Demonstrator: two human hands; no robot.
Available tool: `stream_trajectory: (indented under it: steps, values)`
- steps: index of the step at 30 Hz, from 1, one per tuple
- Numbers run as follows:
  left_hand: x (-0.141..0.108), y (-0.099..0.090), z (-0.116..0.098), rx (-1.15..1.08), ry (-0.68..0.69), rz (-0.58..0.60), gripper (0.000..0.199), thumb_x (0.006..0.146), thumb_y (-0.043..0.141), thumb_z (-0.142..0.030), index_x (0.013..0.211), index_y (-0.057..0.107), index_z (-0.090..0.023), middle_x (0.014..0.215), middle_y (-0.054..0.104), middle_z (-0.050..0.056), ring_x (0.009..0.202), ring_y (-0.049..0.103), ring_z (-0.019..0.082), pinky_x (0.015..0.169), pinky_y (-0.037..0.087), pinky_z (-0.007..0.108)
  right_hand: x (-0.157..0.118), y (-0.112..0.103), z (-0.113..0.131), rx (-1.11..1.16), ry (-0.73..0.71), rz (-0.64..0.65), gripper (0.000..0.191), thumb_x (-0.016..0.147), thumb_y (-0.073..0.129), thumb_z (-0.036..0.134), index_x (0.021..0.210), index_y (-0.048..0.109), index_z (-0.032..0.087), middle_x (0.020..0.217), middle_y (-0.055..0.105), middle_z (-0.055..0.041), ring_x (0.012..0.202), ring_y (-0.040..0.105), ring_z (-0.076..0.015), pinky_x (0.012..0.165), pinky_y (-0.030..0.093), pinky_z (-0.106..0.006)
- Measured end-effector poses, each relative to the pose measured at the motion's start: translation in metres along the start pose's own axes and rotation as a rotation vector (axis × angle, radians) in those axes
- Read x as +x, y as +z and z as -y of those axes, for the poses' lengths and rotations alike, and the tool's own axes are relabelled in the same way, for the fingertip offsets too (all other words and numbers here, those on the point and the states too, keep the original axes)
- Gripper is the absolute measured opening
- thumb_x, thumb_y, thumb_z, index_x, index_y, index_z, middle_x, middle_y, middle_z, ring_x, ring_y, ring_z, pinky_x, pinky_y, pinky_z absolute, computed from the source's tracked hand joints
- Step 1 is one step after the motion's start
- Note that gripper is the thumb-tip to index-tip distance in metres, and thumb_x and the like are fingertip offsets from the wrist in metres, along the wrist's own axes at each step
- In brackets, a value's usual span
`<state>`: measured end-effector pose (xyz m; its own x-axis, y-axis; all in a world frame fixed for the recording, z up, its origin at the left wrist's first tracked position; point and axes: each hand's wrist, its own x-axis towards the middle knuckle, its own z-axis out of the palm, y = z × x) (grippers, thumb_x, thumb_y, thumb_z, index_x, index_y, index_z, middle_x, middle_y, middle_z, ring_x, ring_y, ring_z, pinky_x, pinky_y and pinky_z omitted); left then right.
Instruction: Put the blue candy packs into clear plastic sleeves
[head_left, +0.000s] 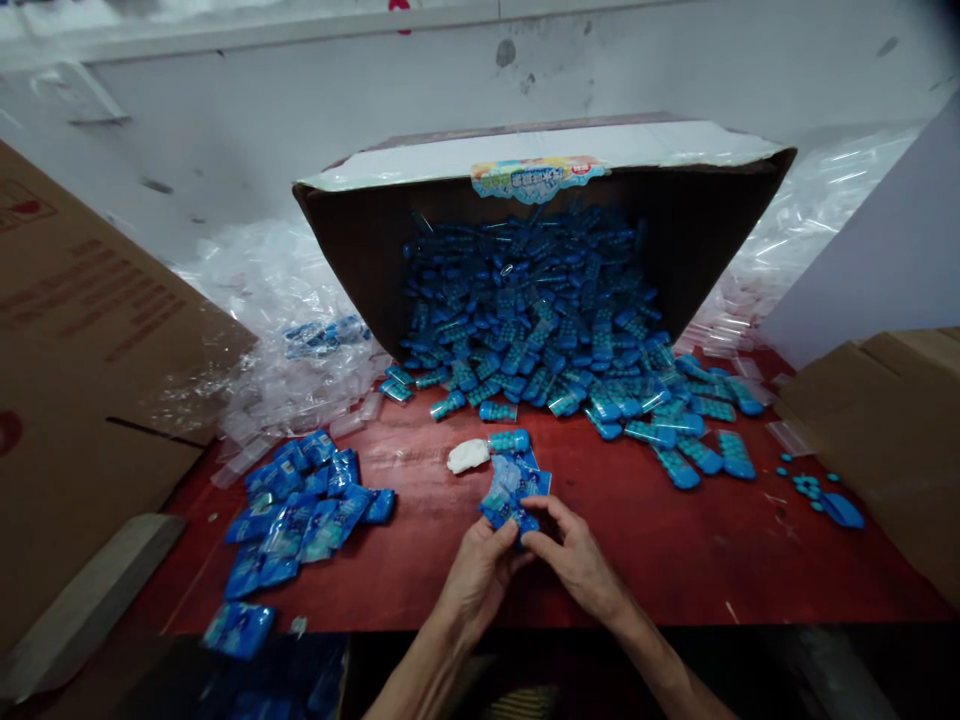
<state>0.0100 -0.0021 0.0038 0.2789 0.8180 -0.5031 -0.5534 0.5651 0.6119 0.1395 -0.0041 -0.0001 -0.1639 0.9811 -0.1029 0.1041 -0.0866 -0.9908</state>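
My left hand (480, 570) is closed on the lower end of a small blue plastic packet (504, 495). The thumb and fingers of my right hand (577, 560) pinch the same packet at its right side. Part of the packet is hidden by my fingers. Just beyond it lies a small flat container (510, 441) with a blue end and turquoise pieces inside. A crumpled white wad (468, 456) rests to the left of that container. Several blue packets (300, 515) lie in a heap at the left, one of them overhanging the front edge.
A cardboard box (345, 240) on its side spills many blue containers (525, 330) onto the red table (427, 570). Clear plastic pieces (292, 390) are piled at the left. Loose turquoise pieces (806, 485) lie at the right. Cardboard boxes (97, 330) flank the table.
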Motion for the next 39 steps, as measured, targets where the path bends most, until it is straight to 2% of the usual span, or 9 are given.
stream_trajectory:
  steps: [7, 16, 20, 25, 27, 29, 31, 36, 39]
  values:
    - [-0.006, 0.003, -0.006, 0.009, 0.018, 0.098, 0.029, 0.071, 0.059, -0.022, 0.099, 0.060, -0.013, 0.096, 0.064, 0.011, 0.090, 0.057, 0.021, 0.079, 0.043, 0.031, -0.004, 0.002, 0.001, -0.050, -0.011, -0.064, 0.041, 0.069, 0.058, 0.020, 0.109, 0.050, 0.023, 0.098, 0.058, -0.0025, 0.091, 0.054, -0.0180, 0.083, 0.041, -0.032]
    - [-0.013, -0.009, -0.015, 0.057, -0.036, -0.002, 0.032, 0.060, 0.069, -0.023, 0.088, 0.062, -0.012, 0.083, 0.066, 0.010, 0.076, 0.061, 0.021, 0.068, 0.047, 0.031, 0.002, 0.001, -0.014, 0.190, 0.042, 0.149, 0.049, 0.067, 0.059, 0.018, 0.114, 0.045, 0.023, 0.095, 0.054, -0.0014, 0.084, 0.055, -0.0146, 0.076, 0.044, -0.028]
    - [-0.027, -0.041, -0.055, 0.149, 0.166, -0.327, 0.030, 0.054, 0.071, -0.026, 0.078, 0.058, -0.015, 0.072, 0.063, 0.002, 0.068, 0.060, 0.017, 0.069, 0.048, 0.033, 0.017, -0.012, -0.010, -0.223, -0.068, 0.022, 0.023, 0.076, 0.051, 0.024, 0.098, 0.056, 0.021, 0.087, 0.058, -0.0021, 0.078, 0.054, -0.0154, 0.074, 0.042, -0.028]
    - [-0.054, -0.089, -0.115, 0.730, 0.605, -1.152, 0.060, 0.057, 0.066, -0.038, 0.110, 0.050, -0.015, 0.112, 0.054, 0.009, 0.106, 0.047, 0.029, 0.092, 0.032, 0.043, 0.038, -0.019, -0.015, -0.850, -0.170, -0.110, 0.016, 0.080, 0.048, 0.024, 0.093, 0.058, 0.022, 0.087, 0.058, -0.0050, 0.084, 0.051, -0.0193, 0.073, 0.036, -0.030]
    - [-0.059, -0.094, -0.120, 0.900, 0.738, -1.368, 0.067, 0.059, 0.063, -0.038, 0.119, 0.044, -0.016, 0.122, 0.048, 0.011, 0.110, 0.042, 0.031, 0.094, 0.028, 0.045, 0.042, -0.015, -0.022, -1.038, -0.147, -0.154, 0.012, 0.080, 0.049, 0.024, 0.087, 0.059, 0.022, 0.084, 0.058, -0.0051, 0.082, 0.050, -0.0201, 0.069, 0.034, -0.030]
    - [-0.057, -0.088, -0.110, 0.967, 0.843, -1.320, 0.059, 0.063, 0.059, -0.037, 0.117, 0.046, -0.018, 0.120, 0.050, 0.010, 0.107, 0.045, 0.029, 0.092, 0.031, 0.043, 0.044, -0.010, -0.028, -1.141, -0.149, -0.192, 0.011, 0.081, 0.048, 0.023, 0.078, 0.059, 0.021, 0.080, 0.058, -0.0048, 0.079, 0.049, -0.0199, 0.066, 0.031, -0.030]
    - [-0.046, -0.074, -0.088, 0.915, 0.854, -1.077, 0.044, 0.067, 0.056, -0.036, 0.107, 0.054, -0.017, 0.109, 0.057, 0.008, 0.100, 0.050, 0.025, 0.088, 0.036, 0.038, 0.046, -0.006, -0.034, -1.183, -0.179, -0.208, 0.016, 0.083, 0.045, 0.021, 0.072, 0.057, 0.021, 0.077, 0.058, -0.0042, 0.076, 0.048, -0.0190, 0.065, 0.029, -0.029]
    - [-0.004, -0.031, -0.022, 0.604, 0.371, -0.479, 0.036, 0.059, 0.063, -0.035, 0.088, 0.059, -0.013, 0.064, 0.062, 0.002, 0.051, 0.054, 0.012, 0.050, 0.043, 0.023, 0.051, -0.007, -0.038, -1.222, -0.244, -0.220, 0.019, 0.084, 0.041, 0.017, 0.071, 0.055, 0.018, 0.073, 0.057, -0.0049, 0.071, 0.046, -0.0183, 0.064, 0.027, -0.029]
    - [0.014, -0.015, 0.000, 0.484, 0.222, -0.373, 0.044, 0.056, 0.067, -0.033, 0.092, 0.056, -0.011, 0.056, 0.058, -0.001, 0.041, 0.047, 0.008, 0.038, 0.035, 0.019, 0.049, -0.009, -0.029, -1.224, -0.269, -0.218, 0.019, 0.084, 0.040, 0.017, 0.072, 0.055, 0.018, 0.073, 0.056, -0.0045, 0.071, 0.046, -0.0179, 0.065, 0.028, -0.029]
